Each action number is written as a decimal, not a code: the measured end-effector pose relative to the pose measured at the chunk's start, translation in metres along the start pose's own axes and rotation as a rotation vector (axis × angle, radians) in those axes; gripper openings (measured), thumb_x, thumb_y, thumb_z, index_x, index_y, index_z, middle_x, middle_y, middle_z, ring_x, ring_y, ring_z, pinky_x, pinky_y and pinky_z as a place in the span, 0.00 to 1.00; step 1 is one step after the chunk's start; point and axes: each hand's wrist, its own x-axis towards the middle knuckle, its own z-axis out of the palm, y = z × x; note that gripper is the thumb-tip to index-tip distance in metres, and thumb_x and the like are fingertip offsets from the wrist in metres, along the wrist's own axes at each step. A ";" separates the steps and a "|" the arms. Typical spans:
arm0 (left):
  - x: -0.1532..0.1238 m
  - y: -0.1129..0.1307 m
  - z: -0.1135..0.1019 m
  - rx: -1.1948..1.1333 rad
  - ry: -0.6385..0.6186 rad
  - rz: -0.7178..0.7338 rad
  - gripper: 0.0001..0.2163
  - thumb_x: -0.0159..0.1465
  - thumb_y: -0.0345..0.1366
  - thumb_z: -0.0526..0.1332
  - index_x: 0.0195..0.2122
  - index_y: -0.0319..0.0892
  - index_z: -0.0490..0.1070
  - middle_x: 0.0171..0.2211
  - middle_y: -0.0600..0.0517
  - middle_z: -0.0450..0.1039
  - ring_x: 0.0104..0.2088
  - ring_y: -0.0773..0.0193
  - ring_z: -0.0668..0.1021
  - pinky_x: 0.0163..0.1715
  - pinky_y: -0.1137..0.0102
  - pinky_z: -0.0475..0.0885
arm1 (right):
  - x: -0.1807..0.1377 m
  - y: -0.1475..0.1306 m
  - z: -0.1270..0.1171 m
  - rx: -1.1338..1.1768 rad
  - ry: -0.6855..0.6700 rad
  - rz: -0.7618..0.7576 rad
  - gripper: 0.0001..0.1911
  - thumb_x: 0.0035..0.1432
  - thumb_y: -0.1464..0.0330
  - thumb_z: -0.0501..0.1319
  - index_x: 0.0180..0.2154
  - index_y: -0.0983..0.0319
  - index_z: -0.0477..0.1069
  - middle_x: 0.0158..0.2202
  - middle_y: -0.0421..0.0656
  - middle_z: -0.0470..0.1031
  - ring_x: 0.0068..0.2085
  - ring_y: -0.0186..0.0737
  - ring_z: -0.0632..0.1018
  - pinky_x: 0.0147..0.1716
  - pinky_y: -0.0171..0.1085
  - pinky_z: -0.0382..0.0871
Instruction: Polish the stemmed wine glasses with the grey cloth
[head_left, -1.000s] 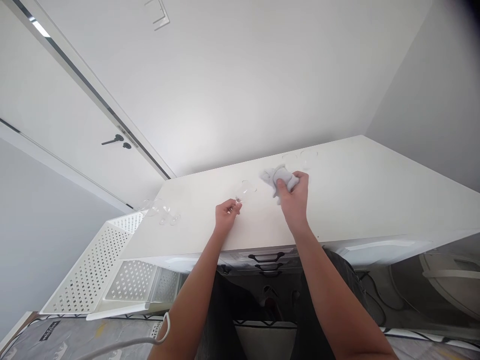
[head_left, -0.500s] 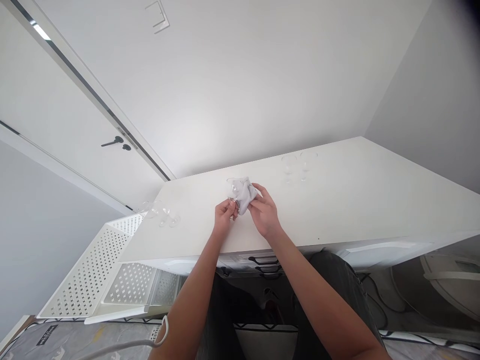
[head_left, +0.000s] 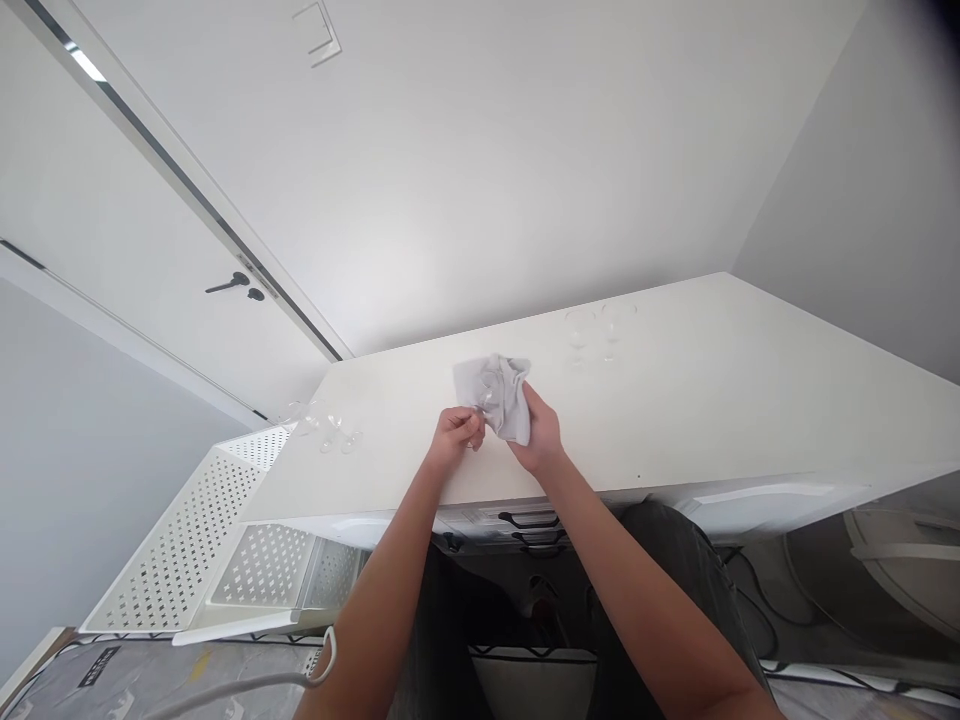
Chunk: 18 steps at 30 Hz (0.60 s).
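Observation:
In the middle of the head view, my left hand (head_left: 459, 436) pinches the stem end of a clear wine glass (head_left: 489, 388). A pale grey cloth (head_left: 513, 405) lies spread behind and around the bowl of that glass. My right hand (head_left: 541, 432) is wrapped round the cloth from the right, its fingers mostly hidden beneath. Both hands are over the white cabinet top (head_left: 637, 410).
Two clear glasses (head_left: 611, 333) stand at the back, right of my hands. More clear glasses (head_left: 330, 430) are at the cabinet's left end, beside a white perforated rack (head_left: 180, 540). Black drawer handles (head_left: 529, 521) jut out at the front, above my legs.
The cloth has opened out wider and now extends behind the glass bowl to the left. My right hand has turned and gone lower under the cloth; my left hand has shifted slightly right.

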 end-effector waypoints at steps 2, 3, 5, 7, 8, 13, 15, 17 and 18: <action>0.001 0.001 0.000 -0.024 0.089 0.023 0.20 0.63 0.51 0.68 0.25 0.39 0.70 0.18 0.56 0.58 0.20 0.70 0.63 0.21 0.71 0.59 | -0.003 0.006 0.001 -0.190 -0.018 -0.137 0.20 0.66 0.51 0.59 0.48 0.57 0.76 0.43 0.43 0.79 0.43 0.44 0.78 0.43 0.41 0.75; 0.001 0.001 0.000 -0.039 0.118 0.038 0.20 0.64 0.51 0.67 0.25 0.40 0.70 0.19 0.56 0.58 0.21 0.70 0.63 0.21 0.71 0.59 | -0.004 0.009 0.002 -0.324 -0.046 -0.218 0.21 0.68 0.52 0.57 0.54 0.56 0.74 0.49 0.44 0.79 0.49 0.46 0.78 0.49 0.43 0.74; 0.001 -0.001 0.001 -0.050 0.148 0.065 0.20 0.64 0.50 0.67 0.24 0.40 0.68 0.19 0.56 0.59 0.20 0.70 0.64 0.21 0.71 0.61 | -0.007 0.012 0.003 -0.608 -0.121 -0.394 0.25 0.71 0.57 0.54 0.66 0.54 0.64 0.64 0.46 0.70 0.62 0.48 0.73 0.60 0.46 0.69; 0.001 -0.004 0.000 -0.024 0.173 0.076 0.20 0.62 0.49 0.68 0.23 0.41 0.67 0.18 0.56 0.60 0.20 0.70 0.65 0.22 0.71 0.61 | -0.008 0.013 0.004 -0.870 -0.181 -0.572 0.30 0.73 0.61 0.51 0.72 0.54 0.53 0.74 0.46 0.55 0.72 0.50 0.61 0.68 0.50 0.61; 0.001 -0.006 0.000 -0.001 0.188 0.073 0.19 0.61 0.48 0.69 0.22 0.41 0.67 0.17 0.57 0.60 0.20 0.70 0.65 0.22 0.71 0.61 | -0.008 0.013 0.004 -0.992 -0.201 -0.658 0.30 0.72 0.64 0.50 0.73 0.55 0.51 0.76 0.46 0.50 0.75 0.50 0.55 0.70 0.52 0.57; 0.000 -0.006 0.002 0.147 0.184 0.059 0.20 0.60 0.47 0.69 0.21 0.40 0.66 0.17 0.56 0.61 0.20 0.71 0.64 0.23 0.71 0.59 | -0.005 -0.003 0.001 -1.440 -0.244 -0.909 0.25 0.68 0.71 0.53 0.64 0.59 0.66 0.71 0.49 0.62 0.72 0.54 0.60 0.73 0.61 0.44; -0.002 -0.002 0.005 0.238 0.102 0.062 0.21 0.61 0.47 0.68 0.20 0.40 0.65 0.17 0.56 0.61 0.21 0.71 0.62 0.23 0.72 0.57 | -0.005 -0.013 0.001 -1.500 -0.195 -0.873 0.20 0.66 0.69 0.56 0.58 0.59 0.71 0.64 0.50 0.70 0.65 0.55 0.69 0.72 0.61 0.46; -0.003 0.002 0.007 0.324 0.020 0.073 0.20 0.63 0.47 0.67 0.21 0.39 0.67 0.17 0.56 0.62 0.21 0.71 0.62 0.24 0.72 0.57 | -0.006 -0.023 0.001 -1.493 -0.126 -0.755 0.14 0.64 0.66 0.59 0.51 0.58 0.75 0.54 0.50 0.76 0.54 0.53 0.76 0.67 0.58 0.58; -0.004 0.004 0.008 0.355 -0.010 0.080 0.20 0.63 0.47 0.67 0.21 0.39 0.68 0.18 0.55 0.63 0.22 0.71 0.63 0.24 0.72 0.57 | -0.006 -0.027 0.002 -1.465 -0.092 -0.672 0.12 0.63 0.64 0.61 0.47 0.58 0.75 0.49 0.48 0.78 0.48 0.50 0.78 0.61 0.55 0.65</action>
